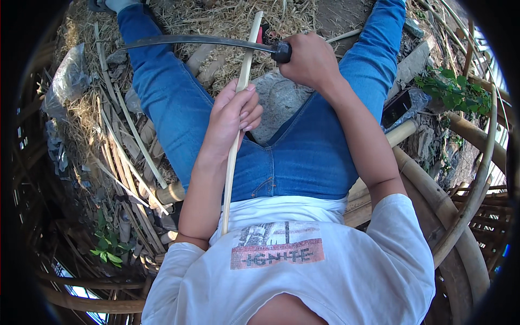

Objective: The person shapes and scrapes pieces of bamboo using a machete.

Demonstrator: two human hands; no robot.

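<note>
A long pale bamboo strip (232, 168) runs from my shirt front up between my legs. My left hand (236, 110) is closed round its middle. My right hand (311, 60) grips the dark handle of a long, curved machete (200, 40). Its blade points to the left and crosses the upper part of the strip, apparently touching it. Both hands are in front of my lap, the right one farther out than the left. Fingers of the right hand are partly hidden behind its back.
A grey stone (276, 103) lies between my legs, with straw-like shavings (227, 19) beyond. Split bamboo strips (132, 135) and a clear plastic bag (67, 81) lie at left. Thick bamboo poles (460, 211) curve along the right, near a dark phone-like object (396, 109) and green leaves (455, 92).
</note>
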